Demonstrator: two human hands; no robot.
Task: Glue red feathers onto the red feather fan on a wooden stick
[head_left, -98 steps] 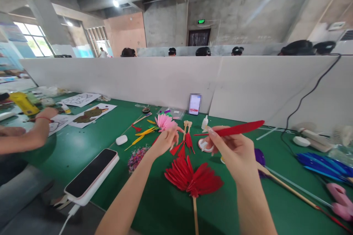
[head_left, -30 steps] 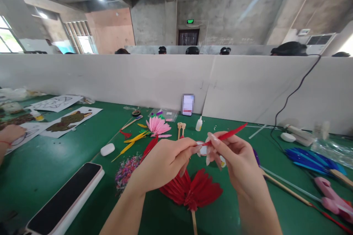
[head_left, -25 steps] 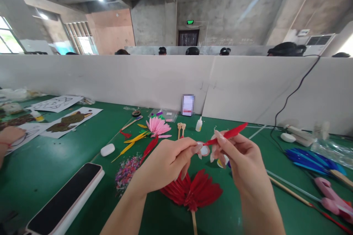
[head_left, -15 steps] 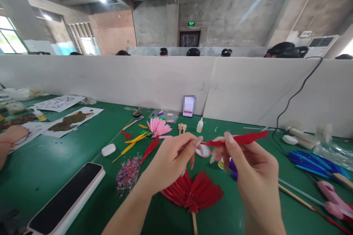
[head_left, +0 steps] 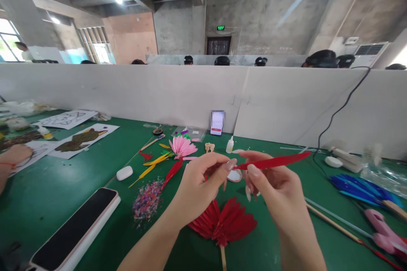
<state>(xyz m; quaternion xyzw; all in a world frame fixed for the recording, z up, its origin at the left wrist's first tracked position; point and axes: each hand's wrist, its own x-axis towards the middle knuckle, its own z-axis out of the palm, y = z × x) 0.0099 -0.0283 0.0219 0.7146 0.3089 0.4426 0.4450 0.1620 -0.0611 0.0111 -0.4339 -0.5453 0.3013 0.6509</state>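
A long red feather (head_left: 280,161) lies level between my hands above the table. My left hand (head_left: 203,182) pinches its thin quill end between thumb and forefinger. With thumb and fingers, my right hand (head_left: 276,190) grips the feather close by, and the broad tip sticks out to the right. Below them rests a fan of red feathers (head_left: 237,220) fixed to a wooden stick (head_left: 224,258). Partly covered by my fingers, a small round dish of white stuff (head_left: 234,175) sits behind. A white glue bottle (head_left: 229,145) stands just beyond.
Left are a phone-like device (head_left: 76,228), a white case (head_left: 124,172), coloured clippings (head_left: 147,201) and a pink feather flower (head_left: 182,147). Blue feathers (head_left: 362,188) and a pink glue gun (head_left: 381,228) lie right. A phone (head_left: 217,123) leans on the white partition (head_left: 127,91). A co-worker's hand (head_left: 19,154) is far left.
My right hand has slid left along the feather towards my left hand, its fingers now nearer the quill. More of the feather shows. The fan has barely moved.
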